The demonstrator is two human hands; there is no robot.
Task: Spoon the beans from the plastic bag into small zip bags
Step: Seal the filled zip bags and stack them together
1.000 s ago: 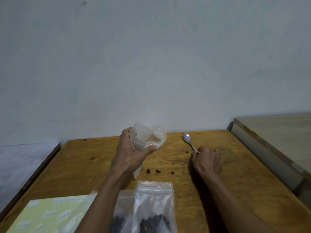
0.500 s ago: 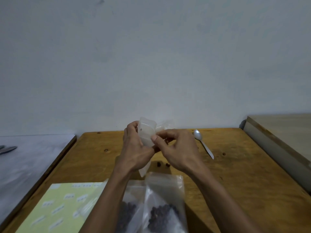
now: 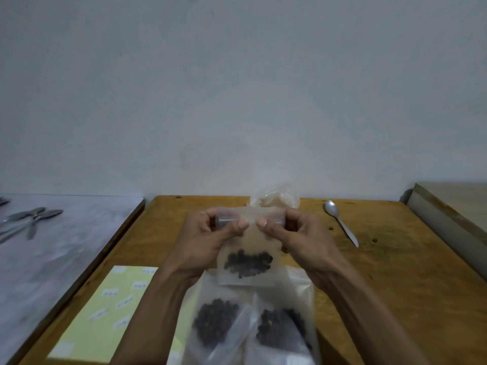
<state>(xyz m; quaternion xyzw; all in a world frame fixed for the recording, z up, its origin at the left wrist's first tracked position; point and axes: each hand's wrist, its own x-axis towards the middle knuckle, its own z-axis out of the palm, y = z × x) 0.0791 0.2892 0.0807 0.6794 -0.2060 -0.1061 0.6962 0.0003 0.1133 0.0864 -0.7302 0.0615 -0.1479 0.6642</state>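
Clear small zip bag (image 3: 246,262) (dark beans (image 3: 248,262) pooled low), top pinched between left hand (image 3: 210,241) and right hand (image 3: 303,243).

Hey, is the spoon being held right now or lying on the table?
Lying on the table: the spoon rests untouched right of both hands.

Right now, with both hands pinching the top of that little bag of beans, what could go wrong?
1. The left hand and right hand pinch only the small zip bag at its top strip; if the seal is incomplete, beans could spill onto the wooden table.
2. The bag hangs over two filled bags; dropping it might knock them.
3. The spoon lies near the right hand and could be bumped.
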